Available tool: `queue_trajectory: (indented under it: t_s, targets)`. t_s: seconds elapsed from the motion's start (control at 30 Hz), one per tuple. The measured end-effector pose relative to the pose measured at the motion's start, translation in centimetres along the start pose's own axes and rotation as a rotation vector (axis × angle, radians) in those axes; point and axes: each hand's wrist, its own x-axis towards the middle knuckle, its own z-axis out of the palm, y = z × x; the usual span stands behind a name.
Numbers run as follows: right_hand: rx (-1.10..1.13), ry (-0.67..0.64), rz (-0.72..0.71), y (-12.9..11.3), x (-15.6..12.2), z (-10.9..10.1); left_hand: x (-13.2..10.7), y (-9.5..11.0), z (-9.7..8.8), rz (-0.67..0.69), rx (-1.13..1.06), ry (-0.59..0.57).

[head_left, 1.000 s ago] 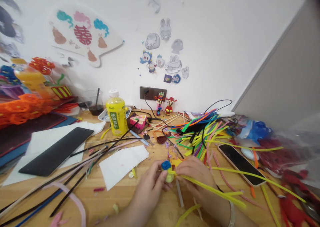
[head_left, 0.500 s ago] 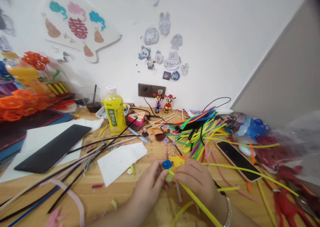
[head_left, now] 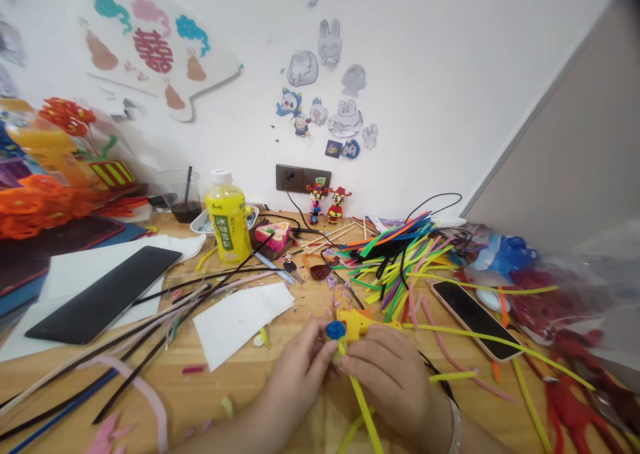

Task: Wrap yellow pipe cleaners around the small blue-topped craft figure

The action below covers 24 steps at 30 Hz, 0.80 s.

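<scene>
Near the front middle of the table, my left hand (head_left: 301,367) pinches a small round piece with a coiled blue pipe-cleaner top (head_left: 335,330) between thumb and fingers. A yellow pipe cleaner (head_left: 364,411) runs from just under the blue coil down towards me. My right hand (head_left: 393,367), wearing a bracelet (head_left: 455,427), is closed on that yellow pipe cleaner close to the coil. Its fingertips nearly meet my left thumb, and the underside of the small piece is hidden. Just behind my right fingers lies a yellow tool (head_left: 361,322) that looks like a glue gun, partly covered.
A heap of coloured pipe cleaners (head_left: 400,261) lies behind my right hand, with a phone (head_left: 475,321) and red-handled pliers (head_left: 575,387) to the right. White paper (head_left: 243,321), a yellow drink bottle (head_left: 227,224) and a black slab (head_left: 105,294) are on the left.
The yellow pipe cleaner's tail has swung from the lower right to hang more steeply towards me. My right hand has shifted slightly, showing more of the yellow tool. The left hand keeps its pinch.
</scene>
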Motion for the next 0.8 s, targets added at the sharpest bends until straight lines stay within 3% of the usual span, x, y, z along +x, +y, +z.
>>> queue_trajectory:
  t_s: [0.53, 0.8]
  targets:
    - [0.344, 0.086, 0.593, 0.5, -0.6, 1.1, -0.2, -0.3, 0.3, -0.067, -0.270, -0.048]
    - [0.525, 0.121, 0.759, 1.2, -0.7, 1.8, 0.0, 0.4, 0.3, -0.104, -0.418, -0.096]
